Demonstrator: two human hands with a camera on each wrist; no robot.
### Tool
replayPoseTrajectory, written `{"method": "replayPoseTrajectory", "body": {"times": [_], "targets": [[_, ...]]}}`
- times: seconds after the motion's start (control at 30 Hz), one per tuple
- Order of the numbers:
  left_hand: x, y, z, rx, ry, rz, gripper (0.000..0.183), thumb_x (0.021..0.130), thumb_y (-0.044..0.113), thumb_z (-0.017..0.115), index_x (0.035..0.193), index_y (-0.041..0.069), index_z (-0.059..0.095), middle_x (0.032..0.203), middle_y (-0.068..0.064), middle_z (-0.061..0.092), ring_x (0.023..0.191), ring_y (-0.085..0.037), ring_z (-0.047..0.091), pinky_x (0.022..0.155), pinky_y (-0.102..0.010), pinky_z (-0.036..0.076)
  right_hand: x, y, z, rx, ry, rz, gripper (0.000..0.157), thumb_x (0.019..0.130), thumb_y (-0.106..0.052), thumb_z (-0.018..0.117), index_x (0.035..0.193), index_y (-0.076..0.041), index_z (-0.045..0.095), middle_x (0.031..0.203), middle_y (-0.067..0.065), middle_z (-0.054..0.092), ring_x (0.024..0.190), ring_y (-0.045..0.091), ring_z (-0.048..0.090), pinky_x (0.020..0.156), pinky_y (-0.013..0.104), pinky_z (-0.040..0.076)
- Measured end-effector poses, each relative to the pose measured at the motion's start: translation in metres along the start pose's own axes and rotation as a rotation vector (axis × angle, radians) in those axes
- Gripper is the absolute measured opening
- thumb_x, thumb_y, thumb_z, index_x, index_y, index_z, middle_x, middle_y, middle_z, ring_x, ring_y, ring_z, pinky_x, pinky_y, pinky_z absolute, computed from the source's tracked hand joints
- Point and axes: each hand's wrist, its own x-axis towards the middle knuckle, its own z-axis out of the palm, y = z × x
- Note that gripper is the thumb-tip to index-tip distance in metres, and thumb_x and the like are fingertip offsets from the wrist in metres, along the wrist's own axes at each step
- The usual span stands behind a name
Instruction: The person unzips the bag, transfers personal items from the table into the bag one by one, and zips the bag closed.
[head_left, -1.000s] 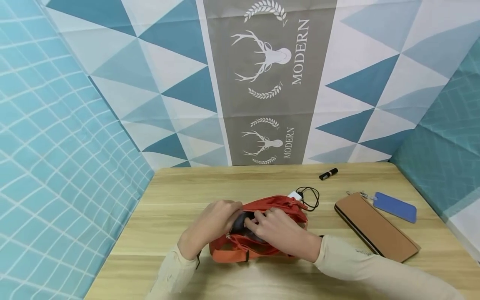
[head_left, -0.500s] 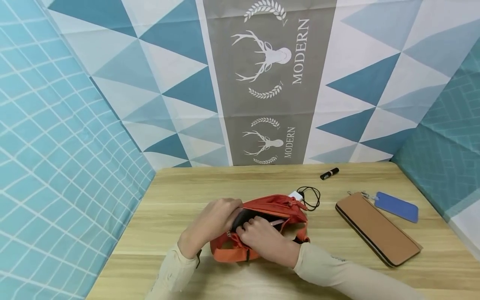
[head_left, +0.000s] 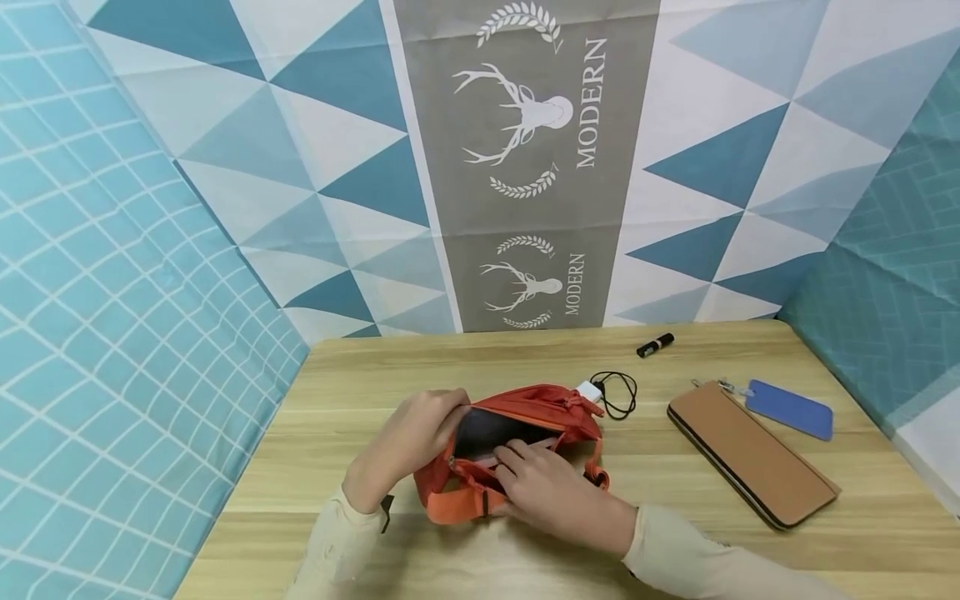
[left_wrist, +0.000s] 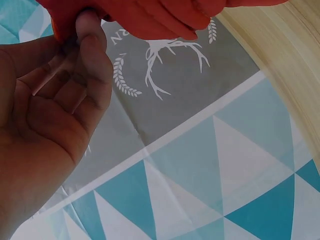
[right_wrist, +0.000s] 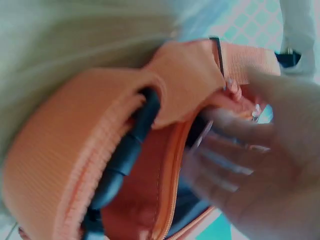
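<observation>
A red-orange waist bag [head_left: 540,403] lies at the middle of the table in the head view, its zipped mouth gaping to a dark lining. My left hand [head_left: 411,437] grips the bag's left end; in the left wrist view the thumb and fingers pinch its red fabric [left_wrist: 165,17]. My right hand [head_left: 555,498] is at the near rim. In the right wrist view its fingers, blurred and fairly straight, reach into the mouth, while the thumb stays outside by the orange strap [right_wrist: 185,75]. A thin pinkish edge [head_left: 543,444] shows inside; its kind is unclear.
Behind the bag lie a white block [head_left: 589,391] and a looped black cable [head_left: 621,407]. A black tube [head_left: 656,345] is farther back. On the right are a brown zip wallet [head_left: 753,454] and a blue card holder [head_left: 790,409]. Patterned cloth hangs behind the wooden table [head_left: 360,358].
The right hand has moved from over the mouth to the near rim. The mouth gapes wider and shows more lining. The left hand keeps its grip at the left end.
</observation>
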Motion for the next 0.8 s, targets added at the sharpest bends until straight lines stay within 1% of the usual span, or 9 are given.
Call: {"method": "replayPoseTrajectory", "body": {"times": [0.1,0.17,0.2,0.27,0.37,0.5,0.6,0.7,0.8], "targets": [[0.0,-0.002,0.0,-0.002,-0.003,-0.003,0.013,0.099,0.012,0.061,0.087,0.015,0.065,0.069,0.012,0.054,0.056,-0.003,0.046,0.053,-0.021,0.041,-0.007,-0.003,0.001,-0.117,-0.004,-0.002,0.018,0.087,-0.025,0.076,0.1,-0.012,0.074,0.126,0.01,0.063,0.114,0.027,0.057,0.09,0.034,0.052],[0.0,-0.003,0.0,0.006,0.004,-0.01,0.014,0.099,0.011,0.061,0.087,0.014,0.066,0.069,0.012,0.054,0.056,-0.004,0.046,0.053,-0.021,0.041,-0.01,-0.005,0.0,-0.122,0.021,0.015,0.012,0.084,-0.014,0.076,0.096,-0.012,0.073,0.124,0.011,0.062,0.11,0.029,0.056,0.088,0.036,0.051],[0.001,-0.004,0.0,0.013,0.012,-0.018,0.014,0.099,0.011,0.061,0.087,0.015,0.065,0.069,0.012,0.054,0.056,-0.004,0.046,0.053,-0.021,0.041,-0.011,-0.005,-0.001,-0.115,0.038,0.026,0.011,0.084,-0.014,0.074,0.095,-0.012,0.071,0.119,0.011,0.062,0.106,0.028,0.056,0.085,0.037,0.051],[0.002,-0.005,0.001,0.03,0.037,-0.034,0.015,0.099,0.011,0.06,0.085,0.016,0.064,0.067,0.01,0.051,0.056,-0.005,0.046,0.053,-0.022,0.04,-0.013,-0.005,-0.003,-0.082,0.07,0.047,0.01,0.086,-0.016,0.071,0.095,-0.013,0.069,0.107,0.008,0.064,0.094,0.025,0.058,0.078,0.037,0.05],[0.002,-0.008,0.001,0.061,0.075,-0.052,0.017,0.099,0.011,0.06,0.083,0.017,0.061,0.065,0.01,0.048,0.056,-0.006,0.044,0.052,-0.023,0.039,-0.015,-0.006,-0.005,-0.03,0.071,0.056,0.012,0.089,-0.018,0.067,0.1,-0.013,0.067,0.09,0.002,0.065,0.079,0.021,0.057,0.071,0.035,0.047],[0.002,-0.011,0.003,0.074,0.075,-0.037,0.017,0.1,0.012,0.059,0.084,0.016,0.062,0.066,0.01,0.048,0.056,-0.006,0.045,0.052,-0.023,0.039,-0.018,-0.006,-0.007,0.024,0.018,0.038,0.018,0.089,-0.02,0.067,0.105,-0.013,0.066,0.09,0.0,0.067,0.082,0.019,0.059,0.073,0.035,0.047],[0.001,-0.011,0.003,0.074,0.068,-0.032,0.017,0.101,0.013,0.058,0.085,0.016,0.063,0.067,0.01,0.05,0.057,-0.005,0.046,0.052,-0.023,0.04,-0.02,-0.005,-0.012,0.078,0.02,0.029,0.02,0.088,-0.022,0.07,0.105,-0.013,0.066,0.094,0.0,0.067,0.086,0.019,0.06,0.074,0.035,0.048],[0.001,-0.01,0.002,0.075,0.06,-0.033,0.016,0.1,0.013,0.058,0.085,0.016,0.063,0.069,0.01,0.053,0.058,-0.005,0.047,0.054,-0.023,0.041,-0.023,0.0,-0.021,0.156,0.08,0.04,0.018,0.089,-0.022,0.073,0.104,-0.014,0.067,0.095,-0.001,0.067,0.087,0.016,0.059,0.073,0.033,0.048],[0.001,-0.008,0.0,0.078,0.041,-0.028,0.014,0.1,0.012,0.059,0.087,0.016,0.064,0.071,0.011,0.055,0.059,-0.005,0.048,0.055,-0.022,0.042,-0.028,0.011,-0.028,0.23,0.192,0.057,0.016,0.087,-0.017,0.074,0.103,-0.013,0.07,0.097,-0.002,0.068,0.088,0.014,0.06,0.074,0.031,0.05]]}}
